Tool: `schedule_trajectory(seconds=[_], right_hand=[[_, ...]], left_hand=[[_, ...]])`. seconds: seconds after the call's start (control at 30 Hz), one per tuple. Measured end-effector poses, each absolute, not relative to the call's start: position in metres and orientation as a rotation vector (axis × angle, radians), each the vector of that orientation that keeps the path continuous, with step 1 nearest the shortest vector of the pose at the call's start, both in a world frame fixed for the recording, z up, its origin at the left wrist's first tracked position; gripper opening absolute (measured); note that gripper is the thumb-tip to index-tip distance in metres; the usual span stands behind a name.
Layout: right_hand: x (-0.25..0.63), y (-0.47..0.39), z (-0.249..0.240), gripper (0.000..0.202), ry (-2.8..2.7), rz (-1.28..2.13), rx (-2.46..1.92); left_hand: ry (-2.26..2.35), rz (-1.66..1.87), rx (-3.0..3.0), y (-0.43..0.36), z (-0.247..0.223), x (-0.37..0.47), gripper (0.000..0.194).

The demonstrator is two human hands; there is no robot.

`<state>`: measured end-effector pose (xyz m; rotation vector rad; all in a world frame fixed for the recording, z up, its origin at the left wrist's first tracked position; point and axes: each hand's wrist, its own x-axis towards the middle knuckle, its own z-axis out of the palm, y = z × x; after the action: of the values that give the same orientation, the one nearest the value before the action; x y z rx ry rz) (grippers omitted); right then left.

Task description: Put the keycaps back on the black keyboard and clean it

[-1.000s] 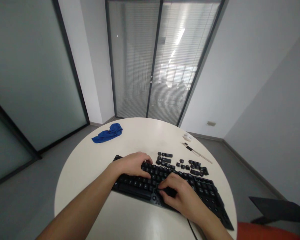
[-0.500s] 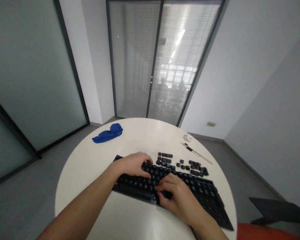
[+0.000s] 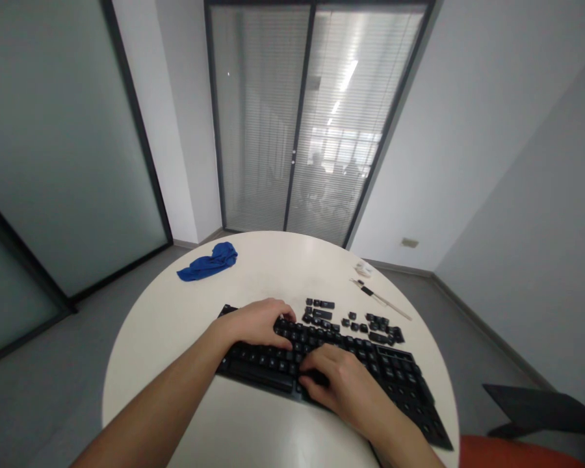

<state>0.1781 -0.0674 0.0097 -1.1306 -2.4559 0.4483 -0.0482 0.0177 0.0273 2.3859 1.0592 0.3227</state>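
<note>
A black keyboard [image 3: 258,372] lies at a slant across the near half of the round white table [image 3: 146,338]. My left hand [image 3: 260,323] rests over its upper left part, thumb and fingers spread apart on the keys. Over the lower middle keys, my right hand [image 3: 329,374] is bent with its fingertips close together; whatever is between them is too small to make out. Several loose black keycaps [image 3: 322,314] lie just behind the keyboard, and another group of keycaps [image 3: 380,328] is to their right. Some key positions at the keyboard's right end look bare.
A crumpled blue cloth [image 3: 208,262] lies at the table's back left. At the back right are a thin brush-like tool [image 3: 380,299] and a small white item [image 3: 363,269]. A red and black chair [image 3: 521,452] stands to the right of the table.
The fingertips of my right hand have shifted slightly down on the keys. My left hand stays in place. The whole view has moved a little.
</note>
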Motion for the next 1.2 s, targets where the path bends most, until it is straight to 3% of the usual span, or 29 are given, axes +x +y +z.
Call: schedule_trajectory(seconds=[0.27,0.6,0.83,1.2], right_hand=[[0.18,-0.063,0.024,0.018,-2.616,0.47,-0.997],[0.164,-0.063,0.035,0.021,-2.752,0.282,-1.058],[0.169,-0.06,0.024,0.013,-2.649,0.374,-1.189],[0.182,-0.06,0.023,0.006,-2.56,0.505,-1.139]], left_hand=[[1.059,0.327,2.394,0.02,0.023,-0.049,0.049],[1.051,0.339,2.395,0.019,0.024,-0.049,0.046],[1.06,0.342,2.399,0.019,0.025,-0.05,0.048],[1.475,0.526,2.342,0.022,0.013,-0.016,0.028]])
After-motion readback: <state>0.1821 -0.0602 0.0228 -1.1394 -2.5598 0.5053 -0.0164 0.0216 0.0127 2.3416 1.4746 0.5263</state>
